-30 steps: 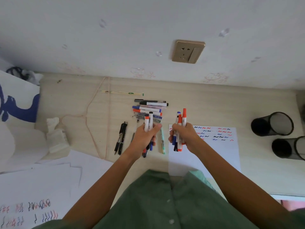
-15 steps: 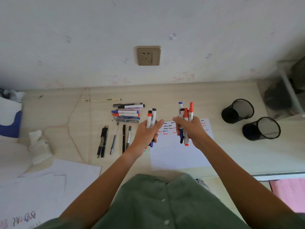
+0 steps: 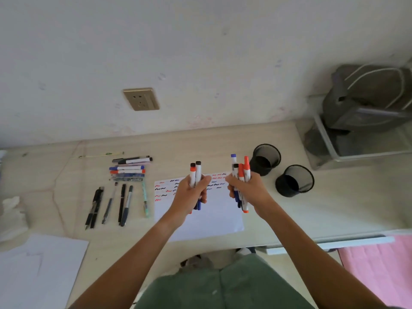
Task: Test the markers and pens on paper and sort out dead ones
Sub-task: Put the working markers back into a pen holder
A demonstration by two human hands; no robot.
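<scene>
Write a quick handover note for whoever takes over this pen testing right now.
Left hand grips a small bunch of markers; right hand grips a bigger bunch. Both are raised over the test sheet, whose top rows already carry scribbles. More markers lie in a stack and a row of pens on the desk's left. Two mesh cups stand right; I can't see anything inside. Left: put down the held bunches, test the rest.

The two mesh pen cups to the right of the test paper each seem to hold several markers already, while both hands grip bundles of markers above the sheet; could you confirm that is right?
Not quite. The head view shows both mesh pen cups with no markers standing in them. The rest holds: they stand right of the test paper, and the left hand and right hand each grip a bundle of markers above it.
</scene>
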